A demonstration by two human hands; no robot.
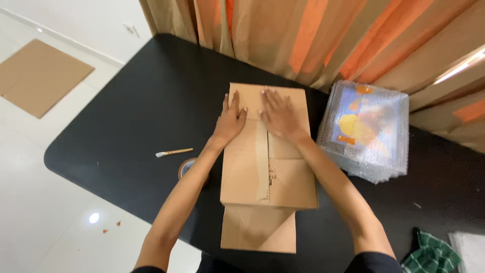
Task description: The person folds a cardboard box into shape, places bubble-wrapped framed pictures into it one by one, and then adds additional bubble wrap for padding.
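- Cardboard box (268, 162) lies mid black table (126, 121), top flaps shut, taped down the seam; contents can't be seen.
- Left hand (231, 120) flat, fingers spread, pressing box's far end, left of the tape.
- Right hand (279, 115) flat & open just beside it, right of the seam.
- Tape roll (186, 167) by left forearm; small brush (174, 151) near it.
- Bubble-wrapped item (365, 130) just right of box, yellow/orange shape inside the wrap.

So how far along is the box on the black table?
A tape strip already runs along the cardboard box seam. The left hand and right hand press flat on its far end. The near flap hangs open; the tape roll lies beside it.
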